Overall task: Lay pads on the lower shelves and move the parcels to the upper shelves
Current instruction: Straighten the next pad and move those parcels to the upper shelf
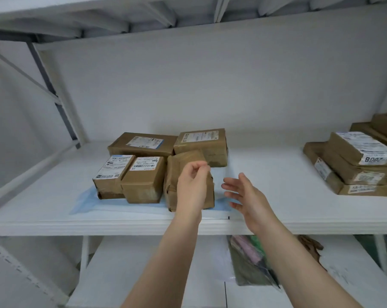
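- Left hand (193,187): loosely curled, up against the standing brown parcel (172,181); impossible to tell whether gripping.
- Right hand (243,196): spread wide, empty, just beside that parcel.
- Parcel: on blue pad (85,202), on shelf (277,185).

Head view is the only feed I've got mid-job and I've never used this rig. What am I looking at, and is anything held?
There is no machine: a person wears one camera on the head, looking forward and down at two bare hands. On the white shelf lies a blue pad with five brown parcels clustered on it; a second stack sits far right. The left hand, loosely curled, is in front of the unlabelled parcel; I cannot tell whether it grips it. The right hand is open, holding nothing.
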